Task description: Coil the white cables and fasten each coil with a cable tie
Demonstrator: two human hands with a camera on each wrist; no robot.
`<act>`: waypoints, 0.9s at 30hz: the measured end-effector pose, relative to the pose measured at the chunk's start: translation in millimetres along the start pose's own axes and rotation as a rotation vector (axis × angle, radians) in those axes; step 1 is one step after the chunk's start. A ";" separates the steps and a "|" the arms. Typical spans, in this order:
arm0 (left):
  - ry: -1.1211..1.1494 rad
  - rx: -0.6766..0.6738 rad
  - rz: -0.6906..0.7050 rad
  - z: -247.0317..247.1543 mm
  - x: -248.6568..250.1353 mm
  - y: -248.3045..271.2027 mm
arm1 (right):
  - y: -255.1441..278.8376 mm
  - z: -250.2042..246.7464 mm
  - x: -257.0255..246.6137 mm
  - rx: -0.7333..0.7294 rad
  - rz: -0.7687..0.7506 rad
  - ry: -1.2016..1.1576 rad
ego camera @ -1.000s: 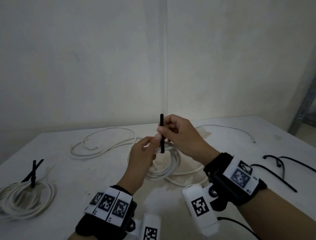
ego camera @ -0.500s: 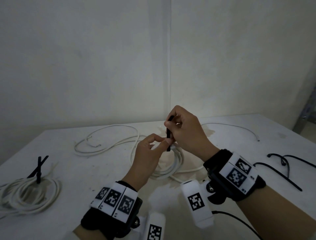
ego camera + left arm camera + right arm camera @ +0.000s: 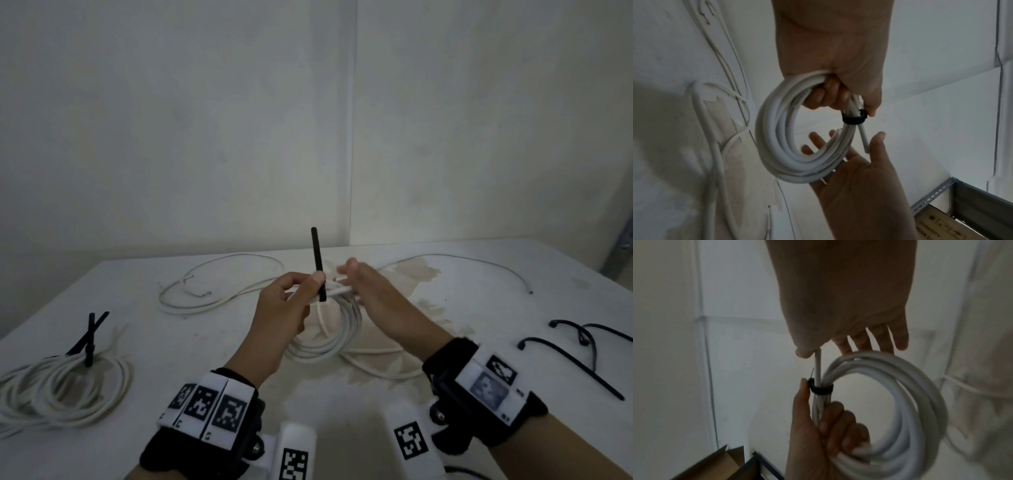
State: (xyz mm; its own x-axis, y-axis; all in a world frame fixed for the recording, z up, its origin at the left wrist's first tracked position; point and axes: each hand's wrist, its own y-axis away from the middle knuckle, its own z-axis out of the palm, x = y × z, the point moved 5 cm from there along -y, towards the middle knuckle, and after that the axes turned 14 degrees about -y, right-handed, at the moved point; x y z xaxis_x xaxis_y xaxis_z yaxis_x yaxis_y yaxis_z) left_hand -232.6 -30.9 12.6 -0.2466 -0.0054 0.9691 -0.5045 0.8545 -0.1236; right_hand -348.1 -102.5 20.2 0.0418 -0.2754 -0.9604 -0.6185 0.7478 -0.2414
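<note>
My left hand (image 3: pixel 308 284) grips a white cable coil (image 3: pixel 342 329) above the table's middle, thumb pressed against a black cable tie (image 3: pixel 315 253) whose tail stands straight up. In the left wrist view the tie (image 3: pixel 854 119) rings the coil (image 3: pixel 777 146) just below my curled fingers. My right hand (image 3: pixel 346 274) is open beside the coil, fingers straight. In the right wrist view its thumb touches the coil's loose end (image 3: pixel 819 365) above the tie (image 3: pixel 821 389).
A finished coil (image 3: pixel 58 387) with a black tie (image 3: pixel 89 339) lies at the left of the table (image 3: pixel 342 418). Loose white cable (image 3: pixel 219 291) lies behind, a thin cable (image 3: pixel 479 263) at the back right, spare black ties (image 3: pixel 575 363) at the right.
My right hand has let go of the black tie and opened beside the coil. The tie's tail now stands free above my left thumb.
</note>
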 end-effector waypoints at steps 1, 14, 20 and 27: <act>0.008 0.005 -0.003 -2.0 -1.2 -0.3 | 4.0 6.8 4.3 -0.024 0.042 -0.061; -0.186 0.095 0.051 -48.1 -33.8 13.2 | -3.3 59.6 26.6 0.033 0.130 -0.342; -0.119 0.354 0.079 -68.3 -34.2 12.5 | -1.3 86.2 20.5 -0.019 0.088 -0.348; -0.247 0.226 0.100 -78.2 -45.6 11.7 | -5.9 92.9 27.3 0.026 0.052 -0.338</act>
State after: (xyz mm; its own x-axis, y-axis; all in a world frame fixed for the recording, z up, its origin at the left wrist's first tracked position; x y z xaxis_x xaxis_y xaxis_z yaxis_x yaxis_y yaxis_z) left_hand -162.5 19.9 -16.4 -0.4833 -0.0767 0.8721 -0.6315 0.7204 -0.2866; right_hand -270.4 -58.3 -17.5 0.2707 -0.0242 -0.9624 -0.6067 0.7718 -0.1901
